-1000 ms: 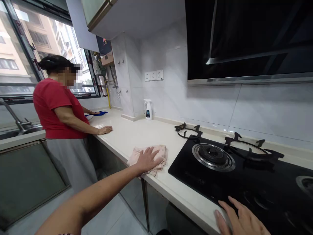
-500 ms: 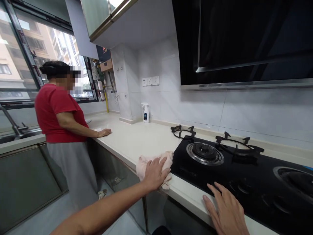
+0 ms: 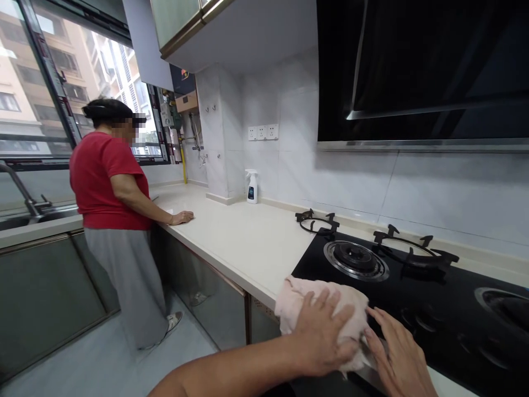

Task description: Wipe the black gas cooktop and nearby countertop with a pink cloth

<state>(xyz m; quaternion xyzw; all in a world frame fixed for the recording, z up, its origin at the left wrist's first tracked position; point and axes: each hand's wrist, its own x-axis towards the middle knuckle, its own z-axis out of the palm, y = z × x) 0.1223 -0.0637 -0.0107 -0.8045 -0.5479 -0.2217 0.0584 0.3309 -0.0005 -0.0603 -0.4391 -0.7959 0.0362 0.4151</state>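
The left hand [image 3: 322, 333] is on top of a pink cloth [image 3: 295, 298], with its fingers spread wide over it. The cloth is bunched up at the front edge of the white counter [image 3: 243, 242], and it hides the near left corner of the black stove [image 3: 392, 295]. The right hand [image 3: 400, 353] is just beside the cloth, on its right side. Its fingers are bent a little and its thumb is apart from them; I cannot tell if the fingertips touch the cloth. Two black pot stands [image 3: 444, 258] sit behind the round burners. A white spray bottle [image 3: 252, 192] stands upright near the wall. Farther off to the left, another person in a red shirt [image 3: 111, 184] stands by the counter, with one hand [image 3: 182, 218] resting on it. A big black hood [image 3: 413, 71] hangs above the stove.
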